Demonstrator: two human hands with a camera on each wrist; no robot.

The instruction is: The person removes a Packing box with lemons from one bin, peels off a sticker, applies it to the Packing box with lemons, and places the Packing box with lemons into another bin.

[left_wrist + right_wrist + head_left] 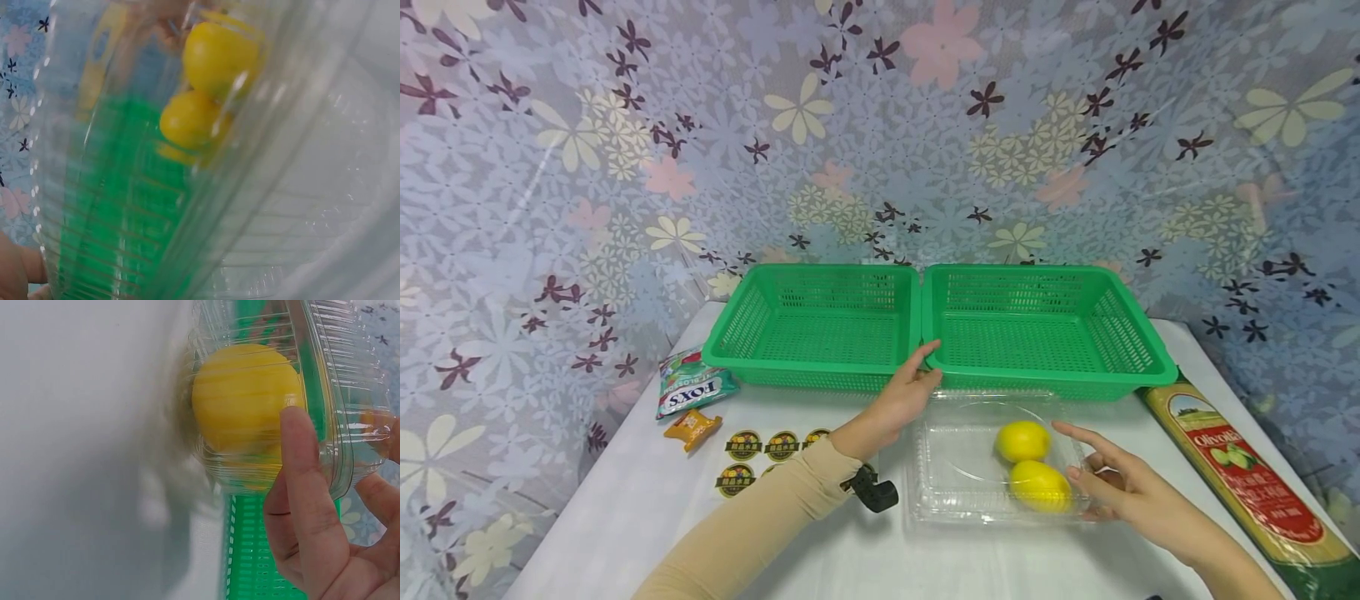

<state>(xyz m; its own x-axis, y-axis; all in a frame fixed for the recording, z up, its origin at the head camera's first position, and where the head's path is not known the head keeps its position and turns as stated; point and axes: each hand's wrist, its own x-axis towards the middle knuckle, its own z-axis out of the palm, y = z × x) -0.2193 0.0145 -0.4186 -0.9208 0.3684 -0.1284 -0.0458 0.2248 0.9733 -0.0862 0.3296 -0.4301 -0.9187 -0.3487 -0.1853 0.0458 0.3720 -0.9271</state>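
A clear plastic clamshell box (962, 454) holds two lemons, one behind (1023, 441) and one in front (1041, 486), both toward its right side. My right hand (1123, 483) grips the box's right side, thumb and fingers spread along the wall. Up close in the right wrist view, a fingertip (297, 422) presses the ribbed plastic beside a lemon (244, 397). At the back left corner of the box is my left hand (898, 408), its fingers stretched forward near the baskets. In the left wrist view only part of that hand (19, 269) shows, beside the box edge.
Two green baskets, left (812, 371) and right (1037, 379), stand side by side behind the box. An Olivoilà oil bottle (1247, 475) lies at right. A Fox's candy bag (696, 383), an orange packet (692, 428) and several round stickers (743, 445) lie at left.
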